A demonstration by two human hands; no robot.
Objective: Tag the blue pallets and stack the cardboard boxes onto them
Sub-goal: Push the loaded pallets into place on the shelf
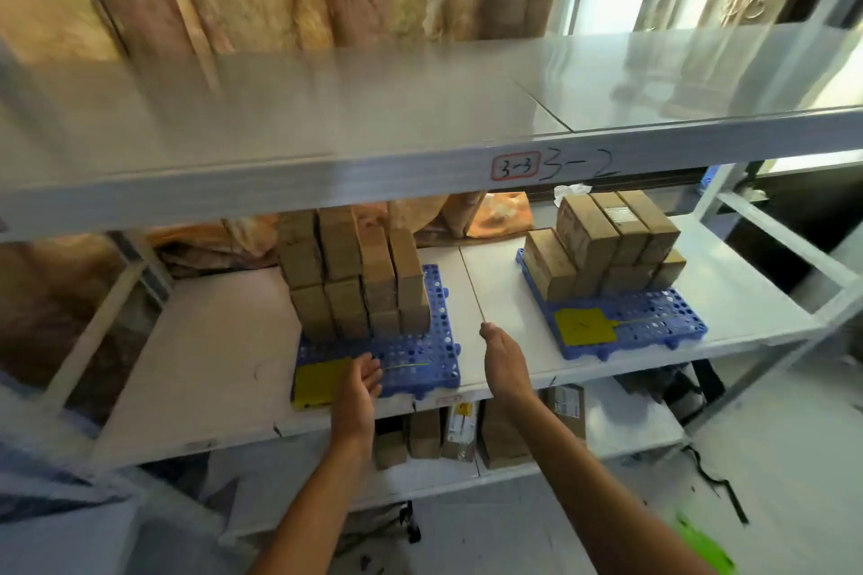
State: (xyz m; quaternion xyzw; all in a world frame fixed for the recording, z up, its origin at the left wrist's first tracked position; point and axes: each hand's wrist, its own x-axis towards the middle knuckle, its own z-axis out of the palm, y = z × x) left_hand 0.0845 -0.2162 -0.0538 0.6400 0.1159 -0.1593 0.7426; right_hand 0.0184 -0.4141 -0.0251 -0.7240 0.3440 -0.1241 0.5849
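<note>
Two blue pallets sit on the middle shelf (pixel 224 341). The left pallet (pixel 420 355) carries a tall stack of cardboard boxes (pixel 359 275) and a yellow tag (pixel 317 383) at its front left corner. My left hand (pixel 357 392) rests on that tag's right edge, fingers curled at its thin tie. The right pallet (pixel 654 322) holds several cardboard boxes (pixel 607 243) and its own yellow tag (pixel 581 326). My right hand (pixel 502 360) hovers over the bare shelf between the pallets, fingers folded, holding nothing that I can see.
The upper shelf (pixel 420 117), marked 3-3 and 3-2, overhangs the work area. More cardboard boxes (pixel 448 430) stand on the lower shelf. Steel uprights (pixel 784 243) frame the right side. Crumpled plastic sheeting (pixel 233 238) lies behind the left stack.
</note>
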